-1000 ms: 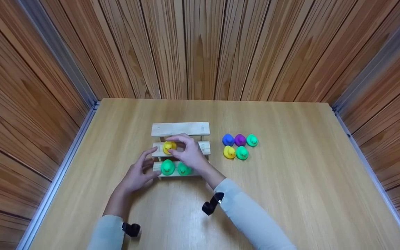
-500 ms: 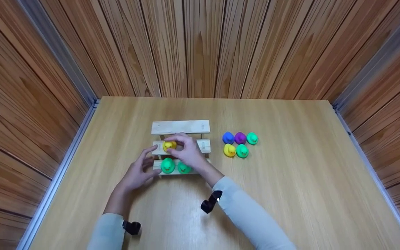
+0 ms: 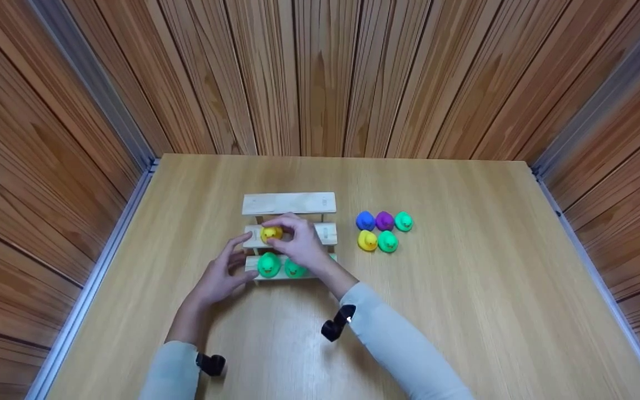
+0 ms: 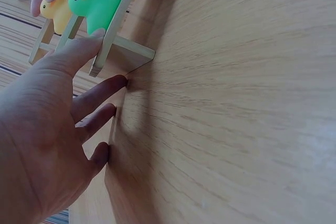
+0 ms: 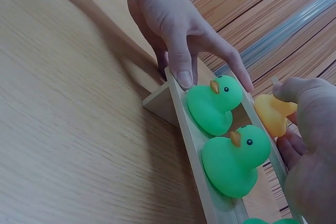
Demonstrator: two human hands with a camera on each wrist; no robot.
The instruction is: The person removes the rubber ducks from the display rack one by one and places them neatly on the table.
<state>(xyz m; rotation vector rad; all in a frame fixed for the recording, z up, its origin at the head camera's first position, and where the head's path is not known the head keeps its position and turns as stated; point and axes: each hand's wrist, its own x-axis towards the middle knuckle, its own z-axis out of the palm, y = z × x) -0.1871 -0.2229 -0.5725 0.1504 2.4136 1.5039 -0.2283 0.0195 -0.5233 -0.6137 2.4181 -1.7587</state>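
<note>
My right hand [image 3: 300, 241] pinches a yellow rubber duck [image 3: 270, 234] between thumb and fingers, on the left part of the middle step of a three-step wooden rack [image 3: 288, 204]. My left hand [image 3: 220, 280] is at the rack's left end. Its thumb touches the end of the front step beside a green rubber duck [image 4: 94, 6], while the other fingers are spread, some reaching down to the table. Two green ducks [image 5: 236, 163] stand side by side on the front step; the right wrist view shows the top of another green one [image 5: 270, 221] at its bottom edge.
Right of the rack, a loose group of rubber ducks sits on the wooden table [image 3: 464, 278]: blue [image 3: 365, 220], purple [image 3: 385, 220], yellow [image 3: 367, 240] and two green [image 3: 388, 241]. Wood-panelled walls [image 3: 325, 78] enclose the table at the back and sides.
The head view has shifted very slightly. Both hands and the yellow duck stay in the same place at the rack.
</note>
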